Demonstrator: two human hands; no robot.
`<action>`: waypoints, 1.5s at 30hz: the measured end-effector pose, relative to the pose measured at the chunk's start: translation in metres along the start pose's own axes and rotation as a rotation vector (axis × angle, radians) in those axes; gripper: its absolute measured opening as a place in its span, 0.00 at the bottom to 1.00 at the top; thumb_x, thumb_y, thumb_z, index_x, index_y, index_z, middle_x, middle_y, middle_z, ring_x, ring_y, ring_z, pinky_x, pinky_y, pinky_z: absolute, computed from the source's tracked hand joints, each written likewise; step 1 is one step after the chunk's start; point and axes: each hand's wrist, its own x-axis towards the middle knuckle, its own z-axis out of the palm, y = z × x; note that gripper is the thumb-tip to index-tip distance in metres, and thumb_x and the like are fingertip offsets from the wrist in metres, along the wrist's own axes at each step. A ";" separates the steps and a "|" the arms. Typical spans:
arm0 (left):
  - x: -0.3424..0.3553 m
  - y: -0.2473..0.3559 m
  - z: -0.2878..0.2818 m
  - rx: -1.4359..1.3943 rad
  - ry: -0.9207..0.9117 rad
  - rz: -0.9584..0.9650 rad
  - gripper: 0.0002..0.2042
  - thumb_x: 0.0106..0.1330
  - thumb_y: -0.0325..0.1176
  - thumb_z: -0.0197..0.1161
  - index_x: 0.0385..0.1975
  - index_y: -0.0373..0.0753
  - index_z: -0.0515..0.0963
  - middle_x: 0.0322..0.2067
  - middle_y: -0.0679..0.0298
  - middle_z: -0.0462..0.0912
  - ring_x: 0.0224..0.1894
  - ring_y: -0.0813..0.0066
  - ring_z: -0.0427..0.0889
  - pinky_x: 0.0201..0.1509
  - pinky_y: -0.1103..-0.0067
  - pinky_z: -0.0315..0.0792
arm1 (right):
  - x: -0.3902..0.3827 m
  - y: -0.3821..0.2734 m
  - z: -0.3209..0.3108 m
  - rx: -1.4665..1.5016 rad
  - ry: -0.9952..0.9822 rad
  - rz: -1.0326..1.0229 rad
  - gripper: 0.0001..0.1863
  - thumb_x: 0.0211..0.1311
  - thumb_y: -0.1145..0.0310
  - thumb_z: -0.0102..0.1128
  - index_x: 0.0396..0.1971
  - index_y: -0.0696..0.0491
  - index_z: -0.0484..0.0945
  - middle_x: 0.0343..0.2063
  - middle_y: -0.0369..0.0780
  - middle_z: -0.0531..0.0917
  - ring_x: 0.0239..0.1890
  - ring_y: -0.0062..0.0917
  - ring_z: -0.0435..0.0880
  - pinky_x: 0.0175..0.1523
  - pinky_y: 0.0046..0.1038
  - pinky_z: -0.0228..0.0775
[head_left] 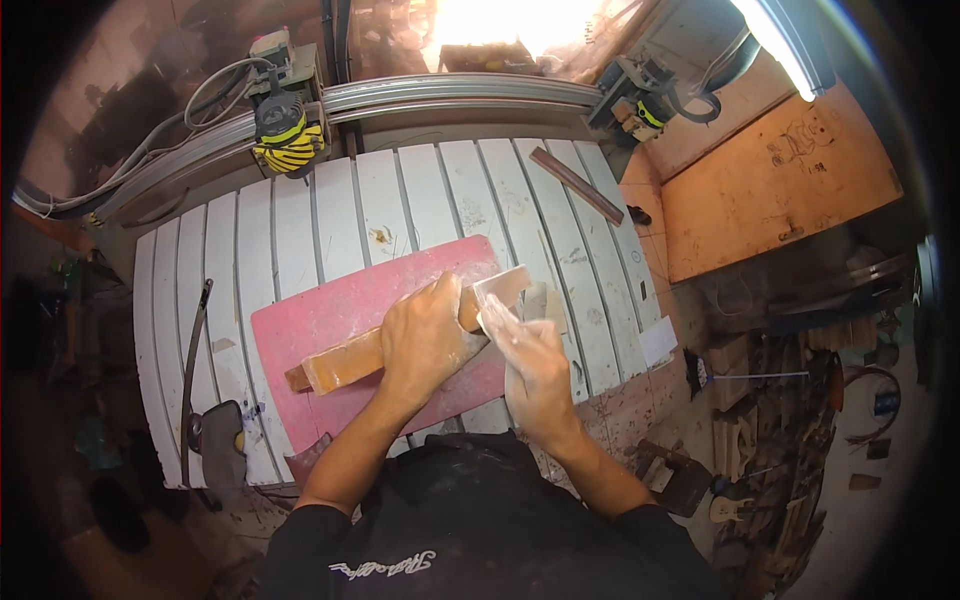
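My left hand [428, 328] is wrapped over a long yellowish-brown wooden block [345, 362], which lies slantwise over a pink board [320, 308]. A darker brown wooden end [298, 378] sticks out at the block's left. White with dust, my right hand [535, 365] is at the block's far right end, its fingers pressed along a thin, pale flat piece [503, 286]. That piece touches the end of the wood; its exact kind cannot be made out. The hands partly hide the middle of the block.
Under the board is a white slatted table [370, 205]. A dark wooden strip [577, 186] lies at its far right, a thin curved black strip [193, 370] at its left. Behind runs a metal rail [460, 92] bearing a yellow-and-black machine head [285, 135]. An orange-brown panel [785, 185] stands right.
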 end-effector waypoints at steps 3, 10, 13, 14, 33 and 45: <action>-0.002 -0.001 0.001 -0.056 0.079 0.075 0.19 0.59 0.43 0.77 0.30 0.37 0.74 0.26 0.48 0.85 0.31 0.44 0.87 0.34 0.56 0.78 | 0.029 0.004 0.010 0.045 -0.028 0.032 0.29 0.63 0.89 0.53 0.64 0.58 0.84 0.63 0.47 0.86 0.48 0.37 0.81 0.61 0.32 0.73; 0.001 0.002 -0.003 -0.051 0.036 0.006 0.18 0.61 0.43 0.76 0.30 0.37 0.74 0.26 0.48 0.85 0.31 0.44 0.87 0.35 0.54 0.78 | 0.018 -0.002 0.002 -0.152 -0.008 -0.046 0.28 0.59 0.85 0.59 0.61 0.56 0.86 0.63 0.42 0.87 0.43 0.33 0.79 0.54 0.34 0.74; 0.004 -0.002 -0.002 -0.057 0.029 -0.013 0.18 0.61 0.43 0.76 0.30 0.37 0.74 0.27 0.48 0.85 0.32 0.43 0.87 0.35 0.54 0.78 | 0.024 -0.006 0.004 -0.052 -0.042 -0.025 0.30 0.60 0.87 0.57 0.63 0.57 0.84 0.63 0.45 0.86 0.44 0.35 0.79 0.59 0.32 0.71; 0.006 -0.003 -0.002 -0.050 0.028 -0.020 0.18 0.61 0.43 0.76 0.31 0.37 0.74 0.27 0.48 0.85 0.32 0.43 0.87 0.35 0.54 0.78 | 0.009 -0.006 -0.001 -0.085 -0.045 -0.025 0.30 0.59 0.86 0.57 0.63 0.57 0.84 0.63 0.44 0.86 0.44 0.35 0.79 0.58 0.33 0.71; 0.004 -0.004 0.000 -0.030 0.050 0.046 0.20 0.58 0.45 0.78 0.31 0.37 0.74 0.26 0.46 0.85 0.32 0.42 0.88 0.35 0.54 0.78 | 0.031 0.005 0.016 0.015 0.026 -0.003 0.29 0.61 0.86 0.56 0.63 0.56 0.85 0.62 0.44 0.87 0.46 0.36 0.81 0.59 0.33 0.73; 0.005 -0.005 -0.003 0.009 0.020 -0.007 0.23 0.54 0.46 0.82 0.33 0.37 0.76 0.27 0.48 0.87 0.32 0.45 0.89 0.36 0.57 0.81 | 0.002 0.015 0.012 0.580 -0.108 0.378 0.36 0.58 0.91 0.48 0.69 0.62 0.77 0.68 0.55 0.79 0.72 0.45 0.78 0.72 0.38 0.68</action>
